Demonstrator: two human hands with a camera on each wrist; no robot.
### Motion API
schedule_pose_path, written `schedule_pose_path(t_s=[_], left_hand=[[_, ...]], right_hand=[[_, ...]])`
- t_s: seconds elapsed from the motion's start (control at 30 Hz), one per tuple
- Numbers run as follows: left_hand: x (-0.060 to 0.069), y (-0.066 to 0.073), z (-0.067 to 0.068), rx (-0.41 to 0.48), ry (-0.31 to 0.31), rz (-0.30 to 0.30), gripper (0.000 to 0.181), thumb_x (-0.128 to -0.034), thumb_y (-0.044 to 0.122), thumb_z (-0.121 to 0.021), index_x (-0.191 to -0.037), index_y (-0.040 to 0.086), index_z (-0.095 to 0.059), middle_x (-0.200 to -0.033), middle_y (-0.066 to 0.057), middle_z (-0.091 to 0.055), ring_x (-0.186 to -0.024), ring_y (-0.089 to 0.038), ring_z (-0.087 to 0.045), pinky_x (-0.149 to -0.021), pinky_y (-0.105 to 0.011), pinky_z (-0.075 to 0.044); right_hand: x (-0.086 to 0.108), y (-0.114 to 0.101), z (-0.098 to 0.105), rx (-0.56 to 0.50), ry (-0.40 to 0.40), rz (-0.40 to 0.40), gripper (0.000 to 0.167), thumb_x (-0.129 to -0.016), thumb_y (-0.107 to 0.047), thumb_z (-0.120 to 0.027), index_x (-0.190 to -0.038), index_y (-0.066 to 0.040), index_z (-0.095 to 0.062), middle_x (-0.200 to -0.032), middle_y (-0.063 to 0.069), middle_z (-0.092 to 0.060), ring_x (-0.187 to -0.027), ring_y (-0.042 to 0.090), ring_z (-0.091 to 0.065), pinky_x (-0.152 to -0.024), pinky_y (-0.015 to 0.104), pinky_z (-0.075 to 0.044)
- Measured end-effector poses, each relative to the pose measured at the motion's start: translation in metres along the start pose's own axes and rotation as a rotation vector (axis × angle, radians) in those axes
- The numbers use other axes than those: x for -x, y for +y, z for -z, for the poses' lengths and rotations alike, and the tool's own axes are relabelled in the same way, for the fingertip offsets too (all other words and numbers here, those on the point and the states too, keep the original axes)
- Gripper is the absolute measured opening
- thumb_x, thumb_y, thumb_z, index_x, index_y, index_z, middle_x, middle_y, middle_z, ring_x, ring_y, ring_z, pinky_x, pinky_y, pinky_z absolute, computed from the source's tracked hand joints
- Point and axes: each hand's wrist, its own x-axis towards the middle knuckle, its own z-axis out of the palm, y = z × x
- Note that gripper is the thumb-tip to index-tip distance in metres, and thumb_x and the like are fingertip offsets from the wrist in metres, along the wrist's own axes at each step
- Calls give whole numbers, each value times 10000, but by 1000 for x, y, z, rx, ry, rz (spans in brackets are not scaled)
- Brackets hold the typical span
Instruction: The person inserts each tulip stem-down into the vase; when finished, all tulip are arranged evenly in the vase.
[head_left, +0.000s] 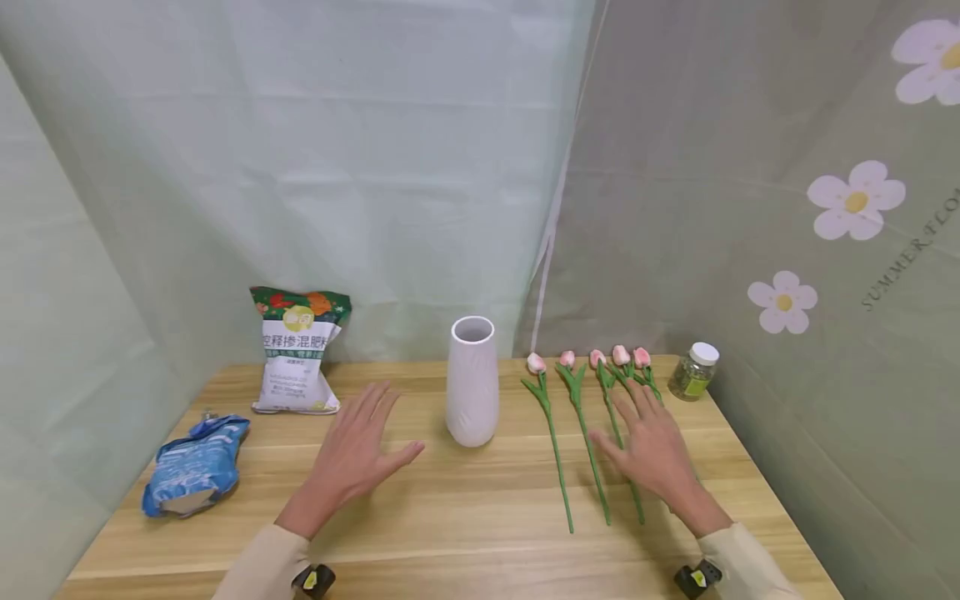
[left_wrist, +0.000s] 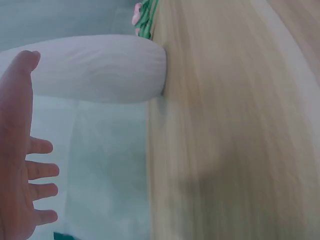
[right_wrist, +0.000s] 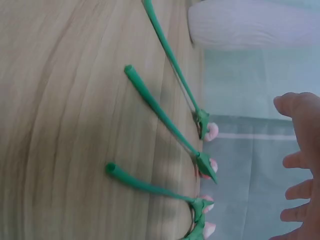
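Note:
A white ribbed vase stands upright near the middle of the wooden table. My left hand hovers over the table to the left of the vase, fingers spread and holding nothing. To the right of the vase lie several pink tulips with green stems, their blooms towards the back edge. Above the tulips on the right, my right hand is spread and hides part of their stems. In the right wrist view, green stems lie on the tabletop, apart from that hand. The vase shows beyond the left thumb.
A fertilizer bag stands at the back left, with a blue plastic package in front of it. A small jar with a white lid stands at the back right corner. Fabric walls surround the wooden table.

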Motion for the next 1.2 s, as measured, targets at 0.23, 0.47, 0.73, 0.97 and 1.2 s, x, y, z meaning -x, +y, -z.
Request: schedule_pose_path(t_s=[0.23,0.47,0.73,0.97,1.2], left_hand=[[-14,12,3,89,-6,21,902,-867,629,-692,-1509,43,-450,-1521,-191,-486,-1423,-405,-424,-1150,-632,-378],[-28,25,2,206,-55,84,950,-870,636,-695,-1548,45,-391,-1538,-204,-471,-1402,-421,-454,-1143,-616,-402],[-42,38,-3,338,-70,141,963,-851,593,-741,-1551,39,-377,-1528,-215,-480,-1380,-429,-482,-1098,-626,-446],[-54,48,-8,455,-89,184,980,-834,636,-747,-1552,82,-375,-1535,-145,-488,-1403,-376,-471,-1109,-626,-435],[-65,55,-15,568,-74,179,906,-828,546,-804,-1515,87,-432,-1491,-149,-530,-1369,-360,-508,-1097,-595,-460]], right_hand=[[7,15,0,-83,64,-27,721,-897,-473,-738,-1448,-43,-561,-1498,311,-461,-1355,543,-444,-1024,690,-464],[14,30,6,-199,8,-132,709,-940,-425,-713,-1501,-50,-495,-1546,294,-398,-1389,539,-387,-1010,751,-422],[19,54,5,-260,14,-169,678,-934,-390,-734,-1471,-35,-523,-1514,305,-449,-1346,551,-437,-1012,756,-406],[28,80,1,-290,49,-209,633,-924,-338,-755,-1435,-21,-558,-1449,290,-527,-1280,538,-504,-947,719,-467],[31,97,-4,-355,45,-272,586,-941,-309,-746,-1417,-12,-578,-1412,283,-565,-1264,485,-546,-877,634,-571]])
